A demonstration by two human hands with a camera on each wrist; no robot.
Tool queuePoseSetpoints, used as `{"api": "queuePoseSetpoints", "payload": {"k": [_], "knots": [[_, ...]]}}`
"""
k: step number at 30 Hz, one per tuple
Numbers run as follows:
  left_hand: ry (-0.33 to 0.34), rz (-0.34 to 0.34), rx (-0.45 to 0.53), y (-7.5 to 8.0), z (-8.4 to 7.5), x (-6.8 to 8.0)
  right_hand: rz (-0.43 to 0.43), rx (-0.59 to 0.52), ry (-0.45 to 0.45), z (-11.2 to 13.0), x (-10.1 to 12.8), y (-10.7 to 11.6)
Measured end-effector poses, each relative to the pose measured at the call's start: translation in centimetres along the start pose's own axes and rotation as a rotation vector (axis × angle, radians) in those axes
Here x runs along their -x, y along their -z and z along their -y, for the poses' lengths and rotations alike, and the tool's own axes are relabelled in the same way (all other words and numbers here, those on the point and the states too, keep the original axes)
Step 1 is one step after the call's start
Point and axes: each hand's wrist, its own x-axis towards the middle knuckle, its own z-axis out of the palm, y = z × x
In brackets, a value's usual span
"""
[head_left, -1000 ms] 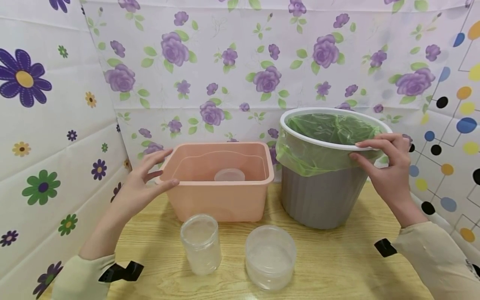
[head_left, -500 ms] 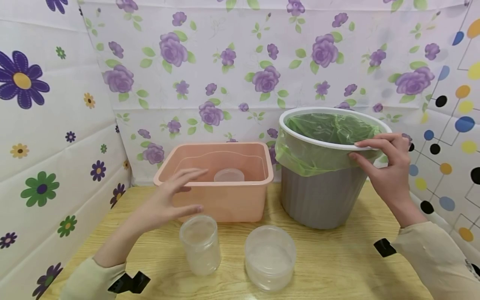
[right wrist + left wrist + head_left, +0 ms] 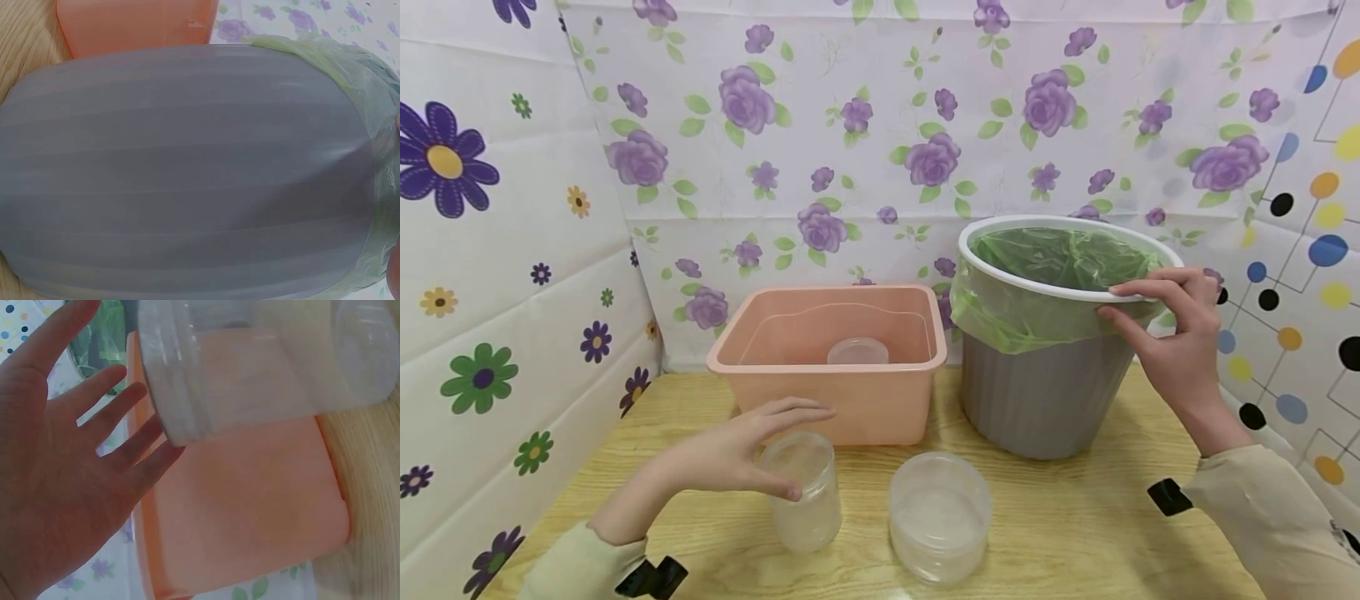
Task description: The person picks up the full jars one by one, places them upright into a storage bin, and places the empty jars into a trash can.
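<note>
A: Our left hand point(image 3: 730, 454) sits at the tall clear jar point(image 3: 802, 492), fingers spread and nearly straight. The thumb tip touches the jar's near side and the fingers arch over its open mouth, but nothing is wrapped round it

B: The left wrist view agrees: the palm is open and only the fingertips point(image 3: 134, 440) come near the jar's rim point(image 3: 181, 406). So there is no grip on it. Where does it stand?

A: Upright on the wooden table point(image 3: 1075, 517), just in front of the pink tub point(image 3: 842, 400), with the wide clear container point(image 3: 940, 512) close on its right

B: Then the risk, as we judge it, is a tip-over. The jar is tall, narrow and looks light; a sideways nudge from flat fingers could knock it into the wide container or roll it toward the table edge

A: Smooth plastic too, so a loose pinch at the rim might slip. And the right side?

B: Our right hand point(image 3: 1172, 333) pinches the white rim of the grey bin point(image 3: 1045, 400), fingers on top, thumb beneath against the green liner point(image 3: 1060, 258). Pulling there could drag the liner off the rim or tilt the bin

A: There is also a small clear lid point(image 3: 857, 350) inside the tub; we cannot tell whether it fits the jar
</note>
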Motion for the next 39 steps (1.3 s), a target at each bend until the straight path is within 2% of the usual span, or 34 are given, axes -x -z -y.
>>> {"api": "queuePoseSetpoints", "payload": {"k": [6,13,21,31,39], "knots": [[-0.013,0.064,0.006,-0.7,1.2,0.1,0.004,-0.003,-0.007,-0.1,0.1,0.1],[-0.050,0.063,-0.033,-0.7,1.8,-0.1,0.005,0.001,-0.014,-0.1,0.1,0.1],[-0.034,0.101,-0.073,-0.2,1.8,-0.6,0.011,0.003,-0.014,0.0,0.0,0.1],[0.013,0.184,-0.097,0.4,1.3,-1.1,0.012,0.013,-0.023,0.0,-0.1,0.1],[-0.022,0.209,-0.128,0.6,1.3,-1.6,0.012,0.025,-0.022,0.0,0.0,0.1]]}}
